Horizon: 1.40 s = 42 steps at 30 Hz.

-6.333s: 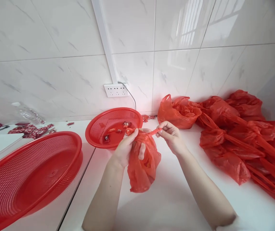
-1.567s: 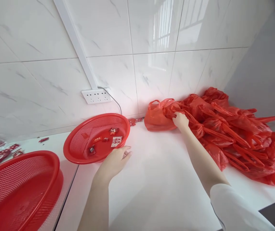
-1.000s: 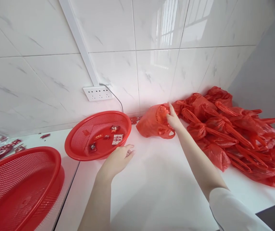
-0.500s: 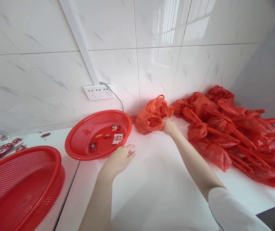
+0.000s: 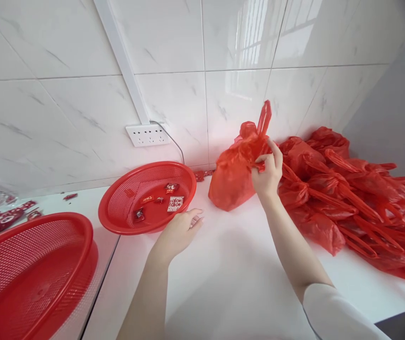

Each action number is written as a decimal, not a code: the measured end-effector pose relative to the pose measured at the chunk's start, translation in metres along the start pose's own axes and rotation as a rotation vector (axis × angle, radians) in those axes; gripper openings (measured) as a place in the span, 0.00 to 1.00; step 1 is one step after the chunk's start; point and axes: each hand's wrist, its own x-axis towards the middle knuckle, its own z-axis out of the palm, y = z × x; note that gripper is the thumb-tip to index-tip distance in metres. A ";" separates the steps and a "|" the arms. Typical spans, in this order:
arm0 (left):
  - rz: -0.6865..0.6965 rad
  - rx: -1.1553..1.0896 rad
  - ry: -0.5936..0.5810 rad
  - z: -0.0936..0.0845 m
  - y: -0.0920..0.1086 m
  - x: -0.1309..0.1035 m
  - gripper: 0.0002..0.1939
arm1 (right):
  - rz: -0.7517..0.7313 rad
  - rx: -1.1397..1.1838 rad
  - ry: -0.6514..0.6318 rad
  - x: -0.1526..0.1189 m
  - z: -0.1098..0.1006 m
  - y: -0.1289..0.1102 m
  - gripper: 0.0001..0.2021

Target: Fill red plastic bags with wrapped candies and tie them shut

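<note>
My right hand point(image 5: 269, 171) pinches the gathered top of a red plastic bag point(image 5: 231, 183), one handle of which sticks up above the fingers. The bag looks filled, but its contents are hidden. My left hand point(image 5: 180, 232) is empty, its fingers loosely stretched out over the white table just in front of a round red plastic basket point(image 5: 107, 208). Inside that basket lie several small wrapped items and a white card with red print point(image 5: 176, 203).
A heap of red plastic bags point(image 5: 333, 193) covers the right side of the table. A larger red basket point(image 5: 88, 231) stands at the left front, with red packets point(image 5: 7, 218) behind it. A socket strip point(image 5: 148, 135) is on the tiled wall, its cable hanging behind the round basket.
My right hand has pulled the bag's top upward and the bag now stands taller, slightly nearer to me. My left hand has hardly moved.
</note>
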 end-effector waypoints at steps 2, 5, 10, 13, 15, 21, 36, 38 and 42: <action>0.001 0.006 0.004 0.001 0.000 0.000 0.22 | -0.023 -0.074 -0.023 -0.007 -0.002 0.005 0.12; 0.021 -0.005 0.010 0.002 0.001 0.000 0.21 | 0.039 -0.111 0.004 -0.009 -0.008 0.014 0.09; 0.031 -0.097 0.066 0.000 0.007 0.000 0.20 | 0.076 -0.062 0.374 -0.003 -0.036 0.005 0.10; 0.064 -0.251 0.099 0.002 0.015 -0.002 0.22 | -0.112 0.001 0.486 -0.013 -0.056 -0.018 0.13; 0.159 -0.422 0.080 0.006 0.020 -0.004 0.29 | -0.358 0.084 0.175 -0.025 -0.066 -0.037 0.12; 0.206 -0.631 0.313 0.013 0.018 0.003 0.22 | -0.561 0.604 -1.240 -0.036 -0.070 -0.067 0.16; -0.103 -0.701 0.475 -0.006 -0.005 0.008 0.23 | 0.026 0.025 -1.153 -0.043 0.001 -0.003 0.21; -0.134 -0.692 0.418 -0.004 -0.004 0.007 0.24 | -0.012 0.403 -1.046 -0.035 -0.016 -0.019 0.17; -0.170 -0.642 0.265 0.002 0.005 0.003 0.22 | -0.203 0.852 -0.977 -0.028 -0.044 -0.044 0.25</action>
